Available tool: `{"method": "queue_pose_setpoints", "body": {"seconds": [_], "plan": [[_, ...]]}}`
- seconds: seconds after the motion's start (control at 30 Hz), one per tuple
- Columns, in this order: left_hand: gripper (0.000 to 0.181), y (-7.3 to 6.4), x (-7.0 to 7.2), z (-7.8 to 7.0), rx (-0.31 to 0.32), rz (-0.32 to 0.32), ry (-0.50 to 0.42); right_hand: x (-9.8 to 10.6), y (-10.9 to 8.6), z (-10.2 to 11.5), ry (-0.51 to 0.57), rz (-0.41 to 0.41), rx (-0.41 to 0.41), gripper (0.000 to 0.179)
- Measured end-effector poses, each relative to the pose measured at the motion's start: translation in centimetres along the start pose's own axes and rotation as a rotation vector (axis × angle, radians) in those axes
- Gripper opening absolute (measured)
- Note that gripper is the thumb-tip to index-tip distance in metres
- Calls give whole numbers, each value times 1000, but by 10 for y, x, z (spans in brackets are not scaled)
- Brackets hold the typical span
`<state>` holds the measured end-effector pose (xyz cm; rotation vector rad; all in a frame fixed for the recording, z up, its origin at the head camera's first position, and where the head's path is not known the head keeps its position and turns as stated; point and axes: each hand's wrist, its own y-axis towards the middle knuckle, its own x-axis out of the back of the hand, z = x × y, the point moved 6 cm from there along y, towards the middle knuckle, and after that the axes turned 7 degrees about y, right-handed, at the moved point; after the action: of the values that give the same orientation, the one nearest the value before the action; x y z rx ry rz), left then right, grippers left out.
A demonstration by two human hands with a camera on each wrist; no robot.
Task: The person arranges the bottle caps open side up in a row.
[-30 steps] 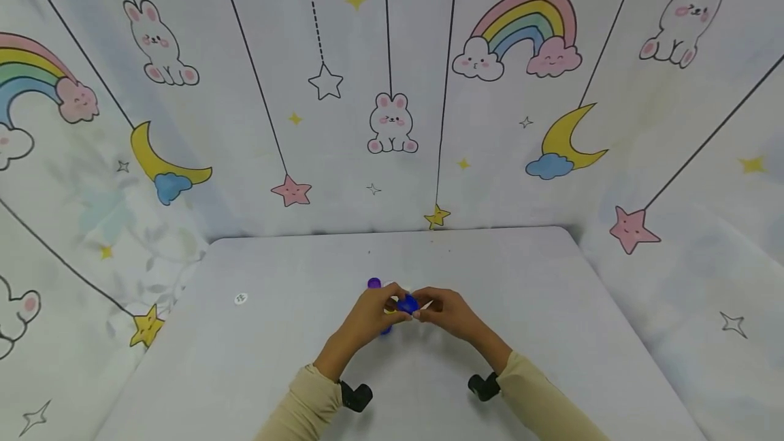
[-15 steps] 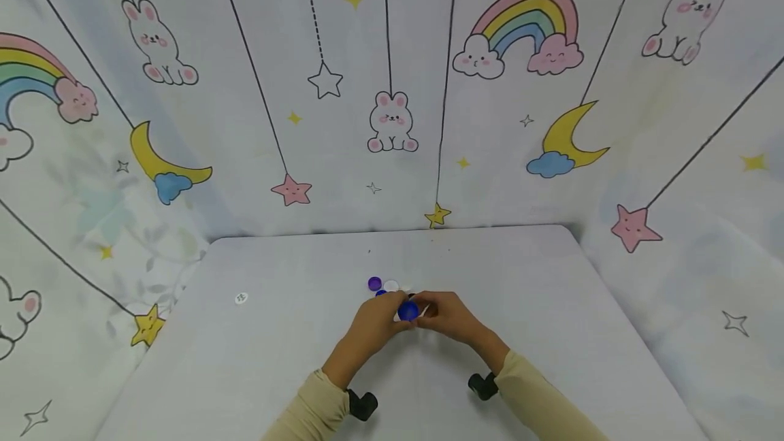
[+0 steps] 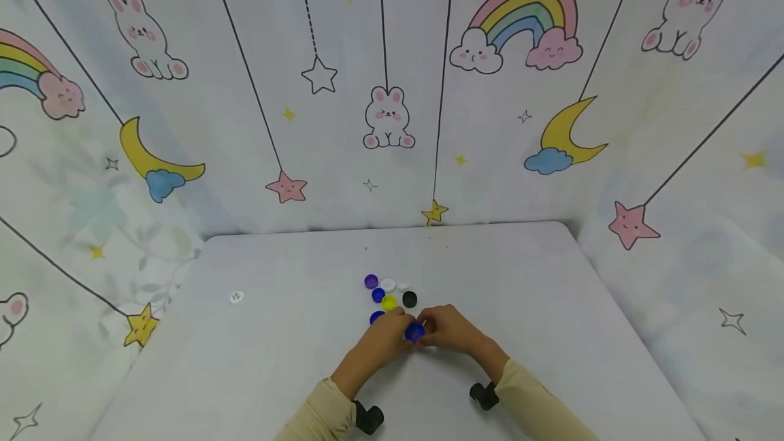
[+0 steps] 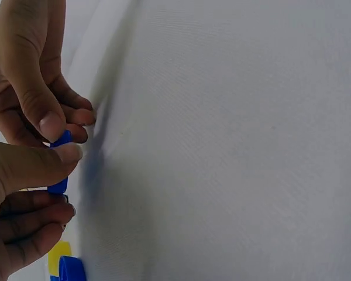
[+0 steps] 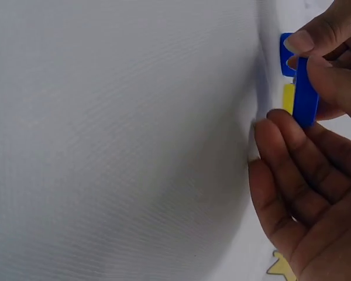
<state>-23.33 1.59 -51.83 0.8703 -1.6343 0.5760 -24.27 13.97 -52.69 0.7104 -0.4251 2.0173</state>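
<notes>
A blue bottle cap (image 3: 414, 331) is held just above the white table, between the fingertips of both hands. My left hand (image 3: 382, 340) pinches its left side, with the thumb across the cap (image 4: 58, 186) in the left wrist view. From the other side my right hand (image 3: 453, 329) grips the same cap (image 5: 306, 96) between thumb and fingers. Just beyond the hands lie a yellow cap (image 3: 389, 302), a black cap (image 3: 410, 299) and a blue cap (image 3: 378, 295). Another blue cap (image 3: 377, 318) is partly hidden by the left hand.
A purple cap (image 3: 371, 281) and a white cap (image 3: 388, 284) lie at the back of the group, with a second white one (image 3: 403, 286) beside them. Farther left on the table (image 3: 294, 359) is a small white disc (image 3: 236, 297) with dark marks. A printed curtain stands behind.
Both hands have come nearer to the body with the blue cap, a little to the right. The caps that they covered now show, including the yellow and black ones.
</notes>
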Motion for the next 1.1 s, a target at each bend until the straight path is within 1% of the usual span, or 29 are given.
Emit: {"method": "queue_pose_setpoints", "body": {"seconds": [0.13, 0.23, 0.33, 0.5, 0.63, 0.73, 0.93, 1.1], "plan": [[30, 1, -3, -2, -25, -22, 21, 0, 0, -4, -94, -43, 12, 32], [28, 1, -4, -2, -41, -59, 73, -1, 2, -6, -167, -88, 18, 34], [28, 3, -7, -1, -53, -86, 129, -2, 4, -7, -217, -123, 4, 33], [24, 5, -12, 3, -59, -127, 163, -1, 7, -6, -256, -161, -27, 29], [19, 6, -13, 6, -55, -173, 202, 0, 8, -5, -274, -184, -50, 27], [15, 6, -14, 7, -43, -193, 220, 0, 9, -5, -270, -191, -71, 26], [10, 4, -13, 10, -17, -230, 189, 1, 11, -5, -274, -238, -102, 23], [10, 2, -12, 12, -8, -252, 204, 1, 12, -9, -262, -281, -151, 23]]}}
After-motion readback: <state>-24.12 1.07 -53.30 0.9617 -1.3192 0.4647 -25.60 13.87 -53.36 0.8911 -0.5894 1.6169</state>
